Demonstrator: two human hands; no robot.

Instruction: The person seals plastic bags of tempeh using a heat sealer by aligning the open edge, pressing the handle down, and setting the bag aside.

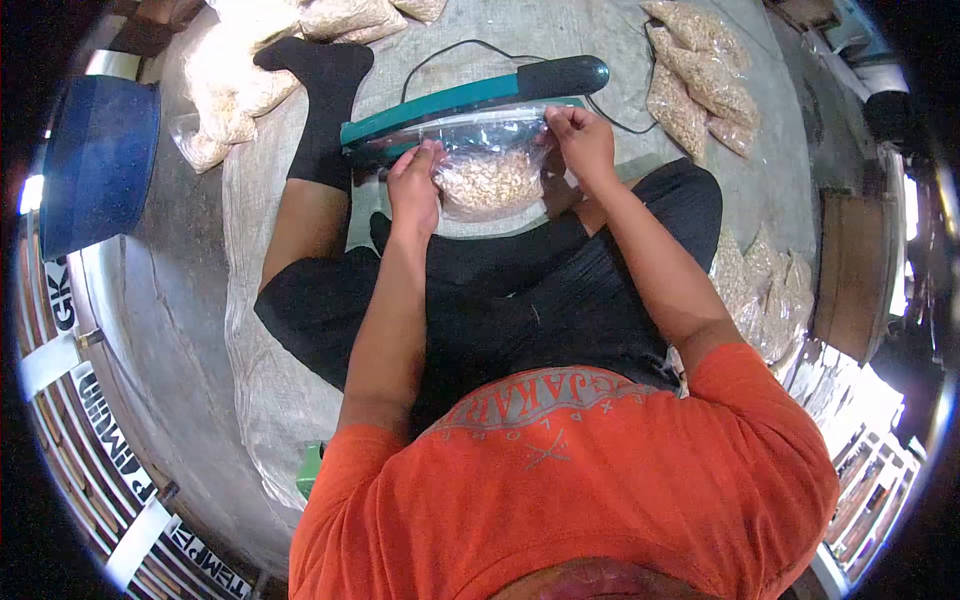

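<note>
A clear plastic bag (490, 188), partly filled with pale beans or grains, lies in front of my crossed legs. My left hand (414, 186) pinches the bag's upper left corner. At the upper right corner, my right hand (582, 148) grips the plastic between thumb and fingers. The bag's top edge is stretched flat between both hands and reaches to a teal impulse sealer (440, 108) just beyond it. The sealer's long arm has a black end at the right and appears raised off its base at that side.
Filled bags lie at the upper left (235, 105), upper right (705, 75) and right (765, 290) on a pale woven sheet (275, 380). A black cord (455, 46) loops behind the sealer. A blue container (100, 165) stands at left, a brown box (853, 280) at right.
</note>
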